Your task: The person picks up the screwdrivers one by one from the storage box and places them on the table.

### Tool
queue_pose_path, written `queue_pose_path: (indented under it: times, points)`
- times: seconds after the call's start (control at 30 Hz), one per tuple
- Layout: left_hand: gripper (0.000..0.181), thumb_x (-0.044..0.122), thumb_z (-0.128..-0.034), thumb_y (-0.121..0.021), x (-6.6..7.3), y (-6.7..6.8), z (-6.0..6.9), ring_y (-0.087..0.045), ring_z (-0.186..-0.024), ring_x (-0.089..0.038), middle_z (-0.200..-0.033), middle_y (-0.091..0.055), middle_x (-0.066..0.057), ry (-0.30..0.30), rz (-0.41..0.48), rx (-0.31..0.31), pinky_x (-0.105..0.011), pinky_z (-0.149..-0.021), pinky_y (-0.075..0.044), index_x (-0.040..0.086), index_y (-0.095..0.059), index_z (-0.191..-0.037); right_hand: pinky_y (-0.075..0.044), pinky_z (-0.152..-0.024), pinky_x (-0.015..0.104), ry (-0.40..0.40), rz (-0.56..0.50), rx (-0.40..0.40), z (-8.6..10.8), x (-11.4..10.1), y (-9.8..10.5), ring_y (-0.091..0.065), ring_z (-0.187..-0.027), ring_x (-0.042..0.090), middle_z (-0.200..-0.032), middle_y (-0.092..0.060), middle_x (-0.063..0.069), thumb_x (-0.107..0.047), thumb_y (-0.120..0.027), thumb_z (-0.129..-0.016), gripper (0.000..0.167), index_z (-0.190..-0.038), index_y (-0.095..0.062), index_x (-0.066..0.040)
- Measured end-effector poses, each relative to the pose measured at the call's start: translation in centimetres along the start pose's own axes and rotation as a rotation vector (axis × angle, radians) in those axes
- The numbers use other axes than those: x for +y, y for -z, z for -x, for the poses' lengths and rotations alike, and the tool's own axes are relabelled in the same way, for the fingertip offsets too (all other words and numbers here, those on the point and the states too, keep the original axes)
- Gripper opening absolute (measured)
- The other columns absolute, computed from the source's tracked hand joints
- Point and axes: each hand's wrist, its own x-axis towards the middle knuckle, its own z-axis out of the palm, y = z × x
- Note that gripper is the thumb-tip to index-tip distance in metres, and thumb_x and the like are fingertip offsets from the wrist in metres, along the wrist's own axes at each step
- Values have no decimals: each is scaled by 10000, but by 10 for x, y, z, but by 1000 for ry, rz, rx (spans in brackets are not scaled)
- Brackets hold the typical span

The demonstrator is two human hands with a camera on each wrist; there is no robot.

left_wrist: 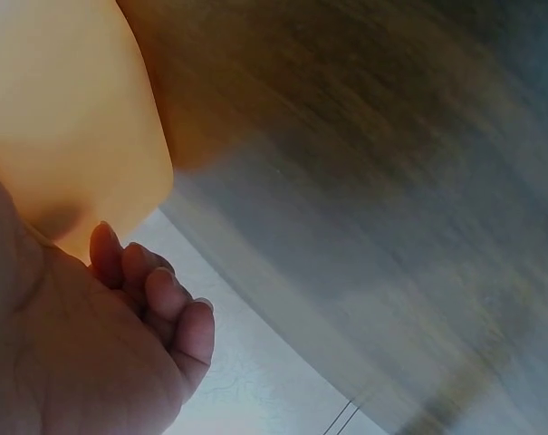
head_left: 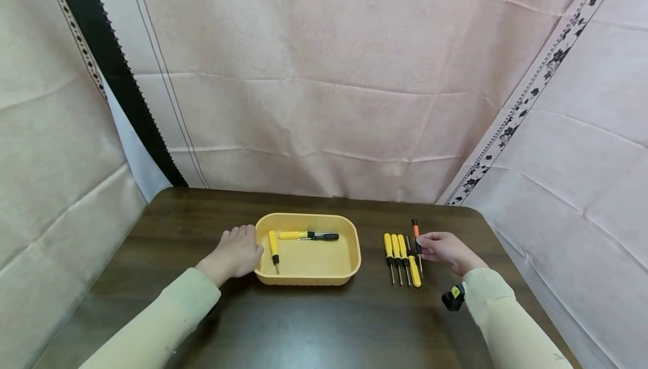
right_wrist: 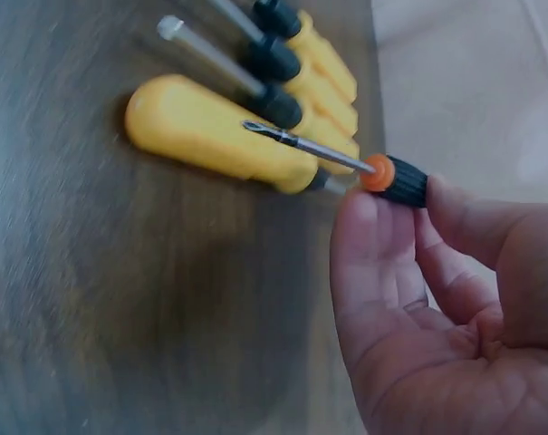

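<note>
My right hand (head_left: pixel 445 250) pinches a small screwdriver (head_left: pixel 415 229) with an orange-and-black handle between thumb and fingers. In the right wrist view its thin metal shaft (right_wrist: pixel 323 152) crosses above a screwdriver with a yellow handle (right_wrist: pixel 201 127), which lies on the table. That one is turned the opposite way from the yellow-and-black screwdrivers (head_left: pixel 396 250) in the row beside it. At the left end of a yellow plastic tray (head_left: pixel 309 280), my left hand (head_left: pixel 237 252) holds the rim with curled fingers (left_wrist: pixel 192 335); its thumb is mostly hidden.
Inside the tray lie two yellow-handled screwdrivers (head_left: pixel 273 245) and a black-handled one (head_left: pixel 326 237). Everything stands on a dark wooden table (head_left: pixel 314 324). Pale cloth (head_left: pixel 324 104) hangs behind its back edge and along both sides.
</note>
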Motion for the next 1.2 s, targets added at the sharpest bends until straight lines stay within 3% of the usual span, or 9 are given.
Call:
queue_pose_path:
  times: [0.23,0.47,1.2]
  points:
    - [371,276,-956,-423,-1,-1,-1,-411,-871,-272,-946,-469,-95,4,2,3,-450,-810,-324,-30,-460,-1162,-511,-852,406,-42,26,5,2,12,5,-631,-891,220,-1083,-623,206,-85,-552,-975,352,-1210,-524,174]
    - [348,275,-958,-426,-2,-1,-2,-412,-864,-273,-936,-465,-94,3,-8,-1,-450,-796,-318,-20,-466,-1139,-531,-805,380,-116,42,6,3,17,6,-620,-810,205,-919,-641,124,-97,-600,-951,246,-1081,-626,111]
    - [362,281,-958,-423,0,1,-1,-413,-876,-275,-939,-463,-97,18,-11,-13,-453,-815,-321,-24,-463,-1150,-540,-766,347,-212,112,47,-3,14,-2,-637,-792,202,-894,-669,107,-139,-683,-899,242,-1014,-679,74]
